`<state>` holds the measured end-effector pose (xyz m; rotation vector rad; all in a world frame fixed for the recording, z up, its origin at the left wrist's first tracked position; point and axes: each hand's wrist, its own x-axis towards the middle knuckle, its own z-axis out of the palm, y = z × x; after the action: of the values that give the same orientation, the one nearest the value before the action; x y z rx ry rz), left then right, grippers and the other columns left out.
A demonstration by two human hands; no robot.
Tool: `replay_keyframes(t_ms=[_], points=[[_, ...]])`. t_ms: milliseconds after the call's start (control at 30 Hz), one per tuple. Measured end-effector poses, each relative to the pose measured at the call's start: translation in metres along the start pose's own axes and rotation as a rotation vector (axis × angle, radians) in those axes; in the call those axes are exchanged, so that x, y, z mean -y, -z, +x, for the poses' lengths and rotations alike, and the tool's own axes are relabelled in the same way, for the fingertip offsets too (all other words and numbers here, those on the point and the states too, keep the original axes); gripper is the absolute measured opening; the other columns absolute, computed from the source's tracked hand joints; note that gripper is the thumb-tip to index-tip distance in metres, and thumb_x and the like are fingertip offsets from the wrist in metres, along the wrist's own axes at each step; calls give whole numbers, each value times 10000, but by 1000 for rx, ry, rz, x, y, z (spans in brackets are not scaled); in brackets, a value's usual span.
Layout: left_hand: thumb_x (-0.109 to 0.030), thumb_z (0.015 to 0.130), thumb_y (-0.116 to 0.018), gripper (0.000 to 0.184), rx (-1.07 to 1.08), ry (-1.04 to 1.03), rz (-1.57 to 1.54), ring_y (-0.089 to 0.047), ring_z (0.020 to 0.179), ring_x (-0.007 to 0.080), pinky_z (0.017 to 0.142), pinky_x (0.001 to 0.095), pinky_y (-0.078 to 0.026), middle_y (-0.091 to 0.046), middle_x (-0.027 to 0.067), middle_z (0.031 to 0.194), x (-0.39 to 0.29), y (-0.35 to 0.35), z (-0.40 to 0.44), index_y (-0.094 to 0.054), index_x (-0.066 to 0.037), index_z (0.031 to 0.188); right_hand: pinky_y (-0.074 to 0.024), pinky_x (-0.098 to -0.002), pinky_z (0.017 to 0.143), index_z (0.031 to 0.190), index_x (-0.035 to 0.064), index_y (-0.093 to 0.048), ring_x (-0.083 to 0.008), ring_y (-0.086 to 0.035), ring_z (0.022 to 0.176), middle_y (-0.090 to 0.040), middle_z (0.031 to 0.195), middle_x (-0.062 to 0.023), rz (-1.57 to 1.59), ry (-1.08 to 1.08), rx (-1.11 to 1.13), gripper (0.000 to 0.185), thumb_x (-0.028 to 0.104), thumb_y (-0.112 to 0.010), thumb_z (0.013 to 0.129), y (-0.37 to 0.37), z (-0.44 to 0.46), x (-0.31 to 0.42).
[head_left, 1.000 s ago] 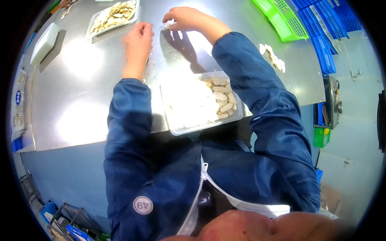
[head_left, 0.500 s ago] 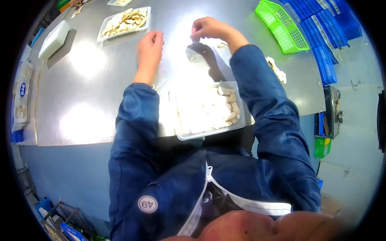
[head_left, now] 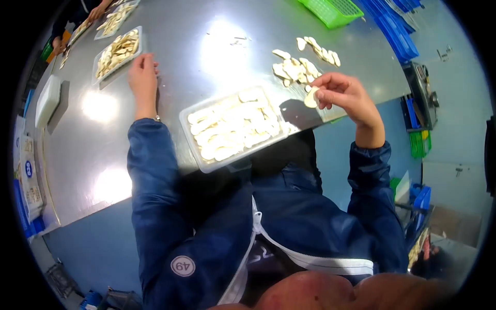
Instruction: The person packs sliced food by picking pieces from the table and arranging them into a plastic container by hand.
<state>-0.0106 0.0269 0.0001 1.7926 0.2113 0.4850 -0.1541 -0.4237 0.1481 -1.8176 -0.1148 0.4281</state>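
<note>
My right hand (head_left: 343,95) pinches a pale flat slice (head_left: 311,97) between thumb and fingers, at the table's front edge. Just beyond it lies a loose pile of similar slices (head_left: 295,70). In front of my body stands a clear plastic tray (head_left: 185,124) filled with pale slices (head_left: 232,126), washed out by bright light. My left hand (head_left: 143,77) is closed, fingers curled, beside the right edge of a farther slice-filled tray (head_left: 96,77). Whether it touches that tray or holds anything, I cannot make out.
Another filled tray (head_left: 126,6) stands at the back left, near a co-worker's hand (head_left: 97,12). A white container (head_left: 48,101) sits at the left. More slices (head_left: 323,53) and a green basket (head_left: 336,11) lie at the right, by blue crates (head_left: 387,31).
The view has shifted. My right hand has come back from the middle of the table to the right front edge and now holds a slice. My left hand is nearer the farther tray.
</note>
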Motion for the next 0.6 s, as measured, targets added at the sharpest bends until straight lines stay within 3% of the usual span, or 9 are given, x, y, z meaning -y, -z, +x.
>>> replay_keyframes(t_ms=[367, 533, 600], points=[[-202, 1004, -603, 248, -14, 3, -148, -593, 674, 84, 603, 225, -465, -694, 32, 868, -18, 23, -9, -725, -5, 1094, -517, -238, 687, 1100, 17, -703, -105, -670, 778, -686, 883, -24, 150, 68, -151, 194, 160, -682, 970, -3, -40, -42], [-223, 1007, -613, 250, 129, 145, -30, -596, 710, 84, 636, 233, -468, -697, 35, 886, -37, 58, -53, -721, -21, 1107, -481, -211, 681, 1124, 31, -696, -82, -641, 771, -678, 852, -12, 125, 48, -180, 186, 140, -681, 974, -8, -38, -45], [-232, 1009, -615, 254, 217, 163, 24, -601, 732, 87, 659, 236, -470, -699, 35, 892, -49, 69, -85, -718, -20, 1106, -515, -229, 695, 1143, 17, -698, -99, -668, 787, -694, 899, -30, 128, 87, -133, 205, 131, -684, 974, -8, -33, -53]])
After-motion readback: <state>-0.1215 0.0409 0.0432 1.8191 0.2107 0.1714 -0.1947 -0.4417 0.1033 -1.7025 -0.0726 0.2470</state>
